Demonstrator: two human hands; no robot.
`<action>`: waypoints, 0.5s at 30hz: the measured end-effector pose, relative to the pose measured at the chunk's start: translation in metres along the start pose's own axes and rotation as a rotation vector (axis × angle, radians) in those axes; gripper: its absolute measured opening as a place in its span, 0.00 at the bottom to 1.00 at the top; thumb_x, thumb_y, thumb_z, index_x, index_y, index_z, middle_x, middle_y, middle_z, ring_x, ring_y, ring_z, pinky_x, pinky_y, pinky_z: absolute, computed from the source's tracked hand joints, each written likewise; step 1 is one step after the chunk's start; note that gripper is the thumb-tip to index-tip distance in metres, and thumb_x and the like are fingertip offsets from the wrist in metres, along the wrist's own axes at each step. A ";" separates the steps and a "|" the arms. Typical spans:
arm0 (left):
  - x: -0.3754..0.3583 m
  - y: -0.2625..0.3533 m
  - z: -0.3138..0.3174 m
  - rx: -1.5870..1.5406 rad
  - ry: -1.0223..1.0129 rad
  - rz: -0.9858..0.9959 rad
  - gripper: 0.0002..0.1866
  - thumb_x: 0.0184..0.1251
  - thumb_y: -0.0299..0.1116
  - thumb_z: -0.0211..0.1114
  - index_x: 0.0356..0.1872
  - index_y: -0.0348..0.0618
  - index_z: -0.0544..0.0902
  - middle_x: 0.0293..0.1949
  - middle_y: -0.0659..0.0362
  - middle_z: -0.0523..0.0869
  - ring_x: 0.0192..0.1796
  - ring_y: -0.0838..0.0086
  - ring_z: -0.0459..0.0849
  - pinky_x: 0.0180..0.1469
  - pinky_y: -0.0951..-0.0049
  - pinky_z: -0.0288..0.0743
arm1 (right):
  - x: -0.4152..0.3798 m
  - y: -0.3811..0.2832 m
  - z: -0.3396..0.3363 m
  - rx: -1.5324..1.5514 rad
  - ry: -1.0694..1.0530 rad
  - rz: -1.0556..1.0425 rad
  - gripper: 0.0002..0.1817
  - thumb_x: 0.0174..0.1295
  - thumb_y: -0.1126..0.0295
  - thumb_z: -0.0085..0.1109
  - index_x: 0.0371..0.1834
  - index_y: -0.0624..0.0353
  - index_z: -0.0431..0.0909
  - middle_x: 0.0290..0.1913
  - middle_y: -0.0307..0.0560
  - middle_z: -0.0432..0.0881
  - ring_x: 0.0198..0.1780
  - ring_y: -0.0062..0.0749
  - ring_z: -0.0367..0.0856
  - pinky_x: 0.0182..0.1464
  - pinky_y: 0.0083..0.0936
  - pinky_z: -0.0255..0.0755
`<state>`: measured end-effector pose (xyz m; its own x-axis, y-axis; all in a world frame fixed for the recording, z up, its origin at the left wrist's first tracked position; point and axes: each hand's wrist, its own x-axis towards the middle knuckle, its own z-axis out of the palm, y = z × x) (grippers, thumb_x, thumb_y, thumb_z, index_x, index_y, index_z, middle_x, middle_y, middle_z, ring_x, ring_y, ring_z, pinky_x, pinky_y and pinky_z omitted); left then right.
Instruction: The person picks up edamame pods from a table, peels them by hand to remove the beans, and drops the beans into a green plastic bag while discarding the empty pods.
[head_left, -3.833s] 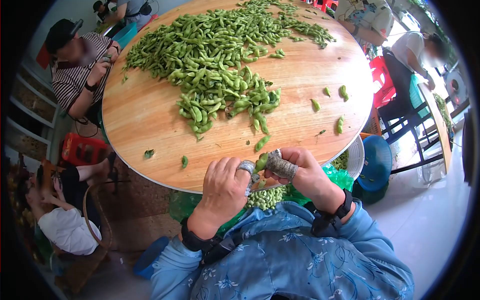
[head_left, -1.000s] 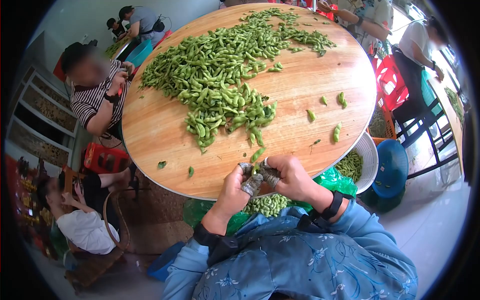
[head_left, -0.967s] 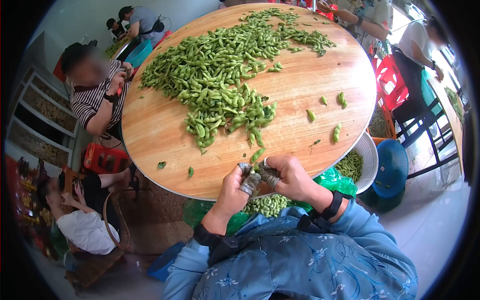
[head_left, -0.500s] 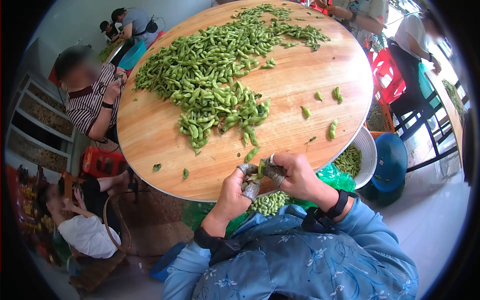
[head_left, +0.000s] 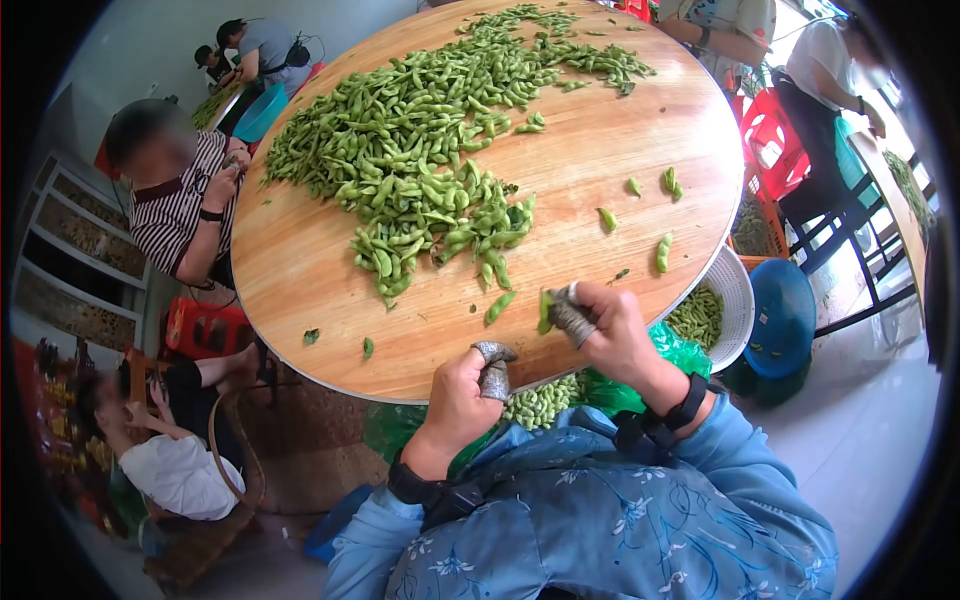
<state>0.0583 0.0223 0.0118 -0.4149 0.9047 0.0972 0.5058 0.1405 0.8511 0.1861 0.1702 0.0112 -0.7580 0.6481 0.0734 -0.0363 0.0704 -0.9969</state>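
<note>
round wooden table [head_left: 300, 250], right hand [head_left: 600, 325] pinching upright pod [head_left: 544, 312]

— What's in the right hand [head_left: 610, 335]?

— A green soybean pod [head_left: 545, 311], pinched upright between fingers [head_left: 570, 316] wrapped in grey tape, over the edge of the round wooden table [head_left: 300, 260].

— And the left hand [head_left: 465, 395]?

— Curled just below the table rim, its taped fingertips apart from the pod.

— What lies nearby?

— A big heap of green soybean pods [head_left: 430, 140] spreads across the table. A white perforated basket [head_left: 735, 300] with pods sits beside the right wrist.
</note>
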 end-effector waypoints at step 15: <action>0.046 -0.019 -0.005 0.357 0.060 0.001 0.04 0.57 0.24 0.54 0.32 0.37 0.76 0.22 0.54 0.77 0.21 0.65 0.72 0.25 0.71 0.66 | -0.008 -0.003 -0.032 0.121 0.045 0.012 0.12 0.59 0.74 0.54 0.44 0.70 0.74 0.37 0.39 0.78 0.38 0.16 0.73 0.41 0.15 0.70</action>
<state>0.0260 0.0598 0.0029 -0.4520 0.8814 0.1371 0.7344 0.2804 0.6181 0.2132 0.1894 0.0141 -0.7293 0.6816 0.0595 -0.1075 -0.0282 -0.9938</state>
